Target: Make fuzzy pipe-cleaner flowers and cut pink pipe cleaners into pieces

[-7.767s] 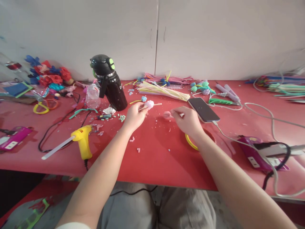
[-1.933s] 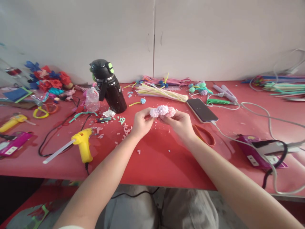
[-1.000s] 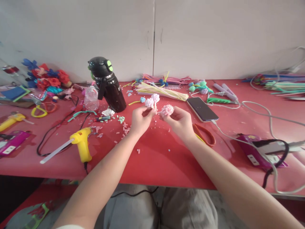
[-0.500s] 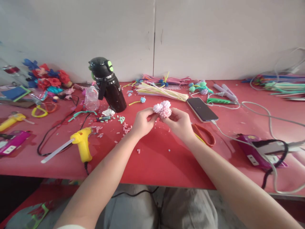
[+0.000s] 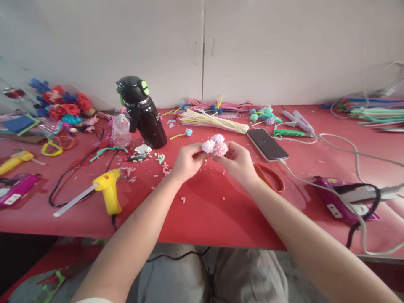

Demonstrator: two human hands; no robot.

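Right, L to R as I see it: yellow glue gun [image 5: 109, 191] lies on the red table [image 5: 205, 210], well left of my fingers, w/ the black flask [image 5: 143, 113] up-left of them. My left hand [image 5: 186, 162] has its fingertips pinched shut on the left side of the pink pom-pom cluster [image 5: 215, 145]; my right hand [image 5: 240, 162] pinches the other side, thumb and forefinger closed on it. So the cluster sits between both sets of fingertips, lifted off the table, approx midway. Can't tell if stems run under the fingers, they're hidden. Just right of my right fingers lies an orange-and-yellow ring [image 5: 269, 176]; the phone [image 5: 267, 144] is beyond it, cable trailing off right. Risk imo: the fluffy balls are only pressed together, so easing either pinch could let them spring apart or drop among the scraps; squeezing harder could flatten the fluff
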